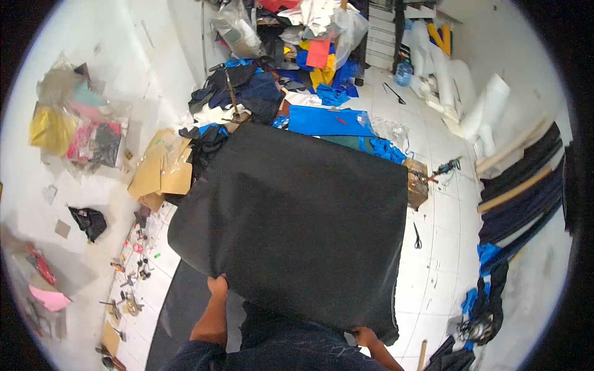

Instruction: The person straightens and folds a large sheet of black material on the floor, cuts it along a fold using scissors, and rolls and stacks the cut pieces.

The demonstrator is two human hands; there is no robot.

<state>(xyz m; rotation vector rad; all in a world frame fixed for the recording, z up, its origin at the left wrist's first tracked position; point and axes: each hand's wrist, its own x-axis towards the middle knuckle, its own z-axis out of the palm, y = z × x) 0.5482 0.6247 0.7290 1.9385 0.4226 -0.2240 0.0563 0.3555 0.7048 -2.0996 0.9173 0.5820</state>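
Observation:
A large black sheet of fabric (309, 216) spreads out in front of me and fills the middle of the view. My left hand (218, 285) is closed on its near left edge. Lower right, my right hand (364, 337) grips the near edge close to the corner; its fingers are partly hidden under the sheet. More dark material (185, 309) lies on the floor at lower left, beneath the sheet. Beyond the far edge is a flat blue piece (325, 120).
Black scissors (417, 235) and a wooden block (418, 185) lie right of the sheet. Fabric rolls (520, 191) lean along the right wall. Brown paper pieces (162, 170) and small tools (131, 303) are on the left. Cloth scraps (247, 89) pile up at the back.

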